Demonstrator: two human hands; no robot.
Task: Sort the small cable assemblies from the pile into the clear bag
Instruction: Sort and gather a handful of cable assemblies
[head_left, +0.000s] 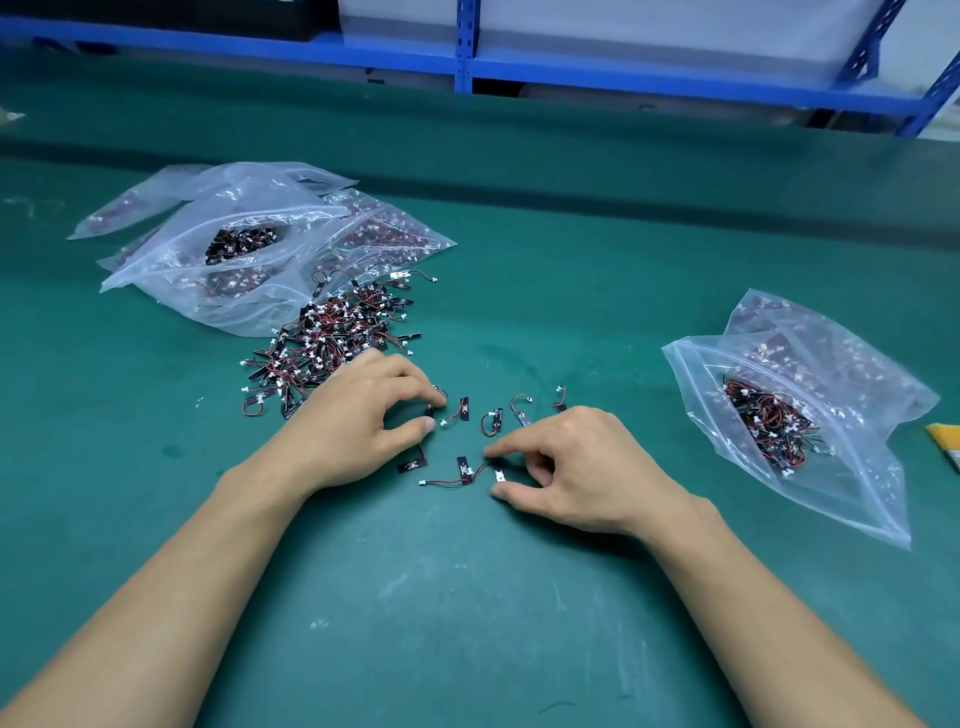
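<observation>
A pile of small cable assemblies (332, 338), black tabs with red-black wires and white plugs, lies left of centre on the green mat. Several loose assemblies (491, 418) are spread between my hands. My left hand (358, 415) has curled fingers and pinches one small assembly (430, 410) at its fingertips. My right hand (566, 462) pinches the end of another assembly (465, 474) between thumb and forefinger. A clear zip bag (810, 431) holding several assemblies lies open at the right.
More clear bags (249, 244), partly filled, are heaped behind the pile at the left. A yellow object (946, 441) pokes in at the right edge. Blue shelving (467, 57) runs along the back. The green mat (467, 623) covers the table.
</observation>
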